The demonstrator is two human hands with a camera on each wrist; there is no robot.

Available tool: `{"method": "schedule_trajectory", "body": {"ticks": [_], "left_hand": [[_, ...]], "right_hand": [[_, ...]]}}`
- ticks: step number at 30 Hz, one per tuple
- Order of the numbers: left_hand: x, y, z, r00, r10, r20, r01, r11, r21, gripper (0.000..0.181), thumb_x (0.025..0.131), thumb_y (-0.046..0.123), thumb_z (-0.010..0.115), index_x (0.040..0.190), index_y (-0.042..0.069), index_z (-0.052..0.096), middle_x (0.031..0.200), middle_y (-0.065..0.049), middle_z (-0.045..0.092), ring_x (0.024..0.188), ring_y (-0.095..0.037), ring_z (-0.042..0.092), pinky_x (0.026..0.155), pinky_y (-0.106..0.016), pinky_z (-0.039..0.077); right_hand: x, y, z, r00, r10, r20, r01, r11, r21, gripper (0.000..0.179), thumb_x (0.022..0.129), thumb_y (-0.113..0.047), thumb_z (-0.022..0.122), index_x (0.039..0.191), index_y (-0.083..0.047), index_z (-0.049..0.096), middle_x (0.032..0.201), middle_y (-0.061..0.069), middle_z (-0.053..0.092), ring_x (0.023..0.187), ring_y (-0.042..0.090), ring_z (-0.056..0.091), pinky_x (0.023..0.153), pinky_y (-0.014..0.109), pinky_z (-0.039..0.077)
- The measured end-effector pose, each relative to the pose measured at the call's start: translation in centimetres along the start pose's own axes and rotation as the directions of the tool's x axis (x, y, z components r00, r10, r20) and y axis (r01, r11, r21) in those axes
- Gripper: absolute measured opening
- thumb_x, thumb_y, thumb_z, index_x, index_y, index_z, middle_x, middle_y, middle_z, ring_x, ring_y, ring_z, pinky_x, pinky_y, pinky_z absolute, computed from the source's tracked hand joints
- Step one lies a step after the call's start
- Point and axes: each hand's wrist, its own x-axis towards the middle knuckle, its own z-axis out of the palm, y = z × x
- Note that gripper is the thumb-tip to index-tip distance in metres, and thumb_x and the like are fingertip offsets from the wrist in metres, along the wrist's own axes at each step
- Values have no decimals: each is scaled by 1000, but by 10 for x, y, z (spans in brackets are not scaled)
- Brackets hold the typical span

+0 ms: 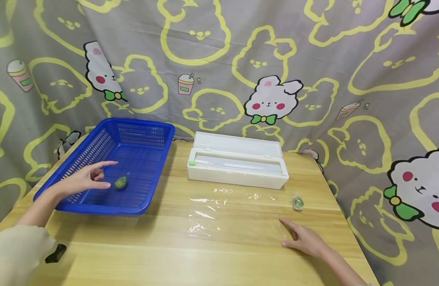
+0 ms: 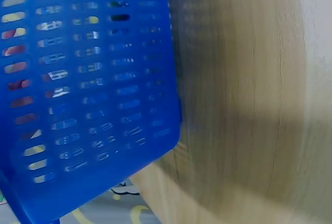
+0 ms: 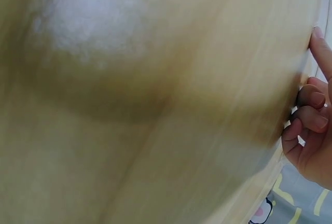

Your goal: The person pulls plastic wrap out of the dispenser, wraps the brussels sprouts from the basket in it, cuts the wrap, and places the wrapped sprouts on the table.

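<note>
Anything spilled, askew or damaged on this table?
Nothing really stands out; no spill or damage visible. Slight oddity: the film on the table is wrinkled, not smooth. The box is open, lid up; the basket sits upright.

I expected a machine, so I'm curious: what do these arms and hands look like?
They are a person's. The left hand and right hand wear no gloves, and no rings show. A loose cream sleeve is on the left arm. A small black object shows beside it; I cannot tell whether it is worn.
</note>
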Motion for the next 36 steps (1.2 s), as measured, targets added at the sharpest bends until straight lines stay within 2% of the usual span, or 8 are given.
{"method": "schedule_trajectory", "body": {"ticks": [5, 11, 15, 18, 20, 26, 29, 36], "left_hand": [[7, -7, 3, 1000, -23, -3, 23, 999, 36, 50, 83, 6, 63, 127, 22, 43, 66, 6, 32, 53, -11, 33, 47, -28, 30], [15, -16, 8, 997, -64, 51, 61, 997, 50, 55, 82, 10, 66, 131, 7, 41, 64, 3, 33, 53, -9, 32, 46, -27, 30], [20, -20, 9, 988, -116, 98, 104, 987, 120, 69, 80, 16, 69, 135, -4, 34, 61, 4, 30, 52, -6, 29, 46, -25, 28], [24, -23, 11, 977, -158, 143, 129, 972, 194, 76, 79, 22, 70, 136, -8, 30, 60, 4, 29, 53, -6, 29, 48, -23, 28], [27, -25, 12, 968, -183, 172, 139, 962, 237, 79, 78, 25, 70, 137, -7, 28, 62, 4, 29, 54, -7, 30, 51, -24, 28], [29, -28, 16, 946, -260, 191, 171, 906, 387, 83, 79, 33, 68, 139, -2, 24, 59, 6, 30, 51, -7, 29, 54, -24, 30], [28, -29, 16, 933, -291, 212, 181, 888, 422, 82, 80, 36, 66, 139, -1, 23, 60, 4, 35, 54, -9, 34, 56, -26, 33], [31, -31, 16, 923, -286, 257, 152, 886, 439, 78, 82, 38, 63, 139, 0, 26, 78, -3, 52, 69, -15, 46, 67, -36, 40]], "right_hand": [[-3, 1, 2, 1000, -8, -15, 8, 1000, 10, 73, 77, -45, 67, 133, -4, 44, 56, -15, 32, 49, -2, 23, 46, 16, 24], [-4, 2, 3, 1000, -15, -23, 15, 1000, 5, 72, 76, -44, 67, 132, -4, 45, 56, -15, 32, 49, -2, 22, 46, 16, 23], [-2, 2, 3, 1000, -21, -19, 21, 1000, 8, 73, 77, -45, 66, 132, -3, 45, 56, -15, 33, 49, -2, 23, 46, 16, 24], [-1, 2, 2, 1000, -21, -20, 21, 1000, 11, 73, 77, -45, 66, 133, -3, 44, 57, -15, 33, 49, -2, 23, 46, 16, 25], [-1, 2, 1, 1000, -17, -25, 17, 1000, 6, 73, 76, -45, 66, 133, -4, 44, 57, -14, 33, 49, -2, 23, 46, 16, 24], [-2, 2, 2, 999, -17, -38, 17, 1000, -3, 72, 76, -45, 66, 132, -5, 45, 57, -15, 32, 49, -2, 22, 46, 16, 24], [-2, 2, 3, 999, -20, -43, 20, 1000, 0, 71, 77, -45, 66, 132, -6, 46, 57, -15, 32, 49, -2, 22, 46, 16, 24], [-2, 2, 4, 999, -5, -52, 5, 1000, -5, 70, 76, -45, 67, 132, -6, 46, 57, -15, 30, 49, -2, 21, 46, 15, 23]]}}
